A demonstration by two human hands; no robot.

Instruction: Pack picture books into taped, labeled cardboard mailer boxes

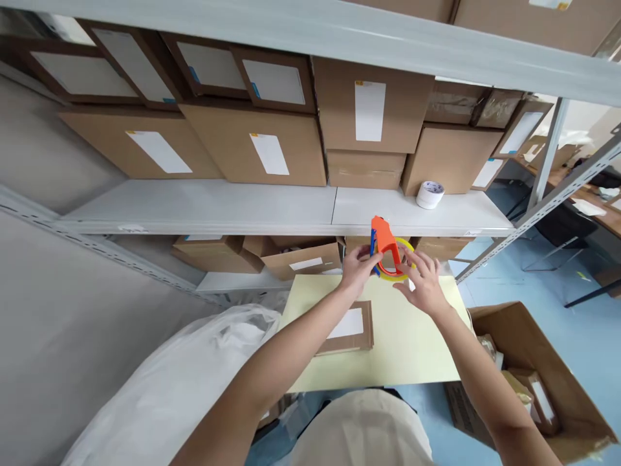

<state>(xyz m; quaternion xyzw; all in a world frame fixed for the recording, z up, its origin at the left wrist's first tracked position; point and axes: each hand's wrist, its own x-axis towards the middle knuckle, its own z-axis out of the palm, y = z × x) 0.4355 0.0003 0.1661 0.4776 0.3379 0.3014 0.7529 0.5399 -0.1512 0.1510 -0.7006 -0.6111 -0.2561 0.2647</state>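
Note:
Above the far part of the pale yellow table I hold up a tape dispenser, orange-red with a blue edge and a yellow ring. My left hand pinches its left side between thumb and fingers. On the other side my right hand has its fingers at the yellow ring, curled toward it. Whether a roll of tape sits inside cannot be made out. Nearer to me, a flat cardboard box with a white label lies on the table, partly behind my left forearm.
Beyond the table, a grey metal shelf carries several labelled cardboard boxes and white tape rolls. A large open carton with packages stands at the right. White plastic sheeting bulges at the left.

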